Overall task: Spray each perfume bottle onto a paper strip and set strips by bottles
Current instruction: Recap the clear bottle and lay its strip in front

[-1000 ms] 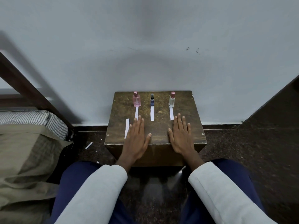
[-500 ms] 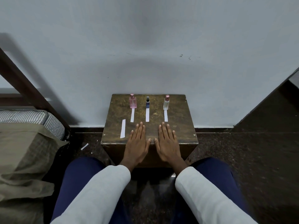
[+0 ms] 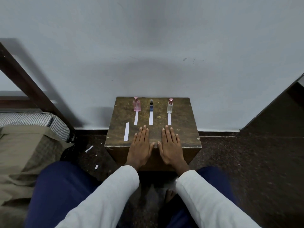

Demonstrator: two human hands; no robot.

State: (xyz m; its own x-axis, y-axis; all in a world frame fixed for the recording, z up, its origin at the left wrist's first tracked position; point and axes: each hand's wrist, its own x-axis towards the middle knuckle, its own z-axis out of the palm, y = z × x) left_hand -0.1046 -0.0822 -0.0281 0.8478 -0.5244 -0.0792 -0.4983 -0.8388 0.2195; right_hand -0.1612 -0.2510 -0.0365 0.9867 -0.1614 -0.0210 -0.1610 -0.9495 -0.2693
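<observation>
Both hands drew together; spare strip lies left, seemingly unused.

On the mottled brown desk I am looking at a pink bottle, a dark blue bottle and a clear bottle wearing a pink cap, each showing a white strip before it. My sleeves are showing pale grey-white over navy trousers. Beside me, a black-and-white striped mattress is lying under an olive blanket, against a pale blue-grey wall.
</observation>
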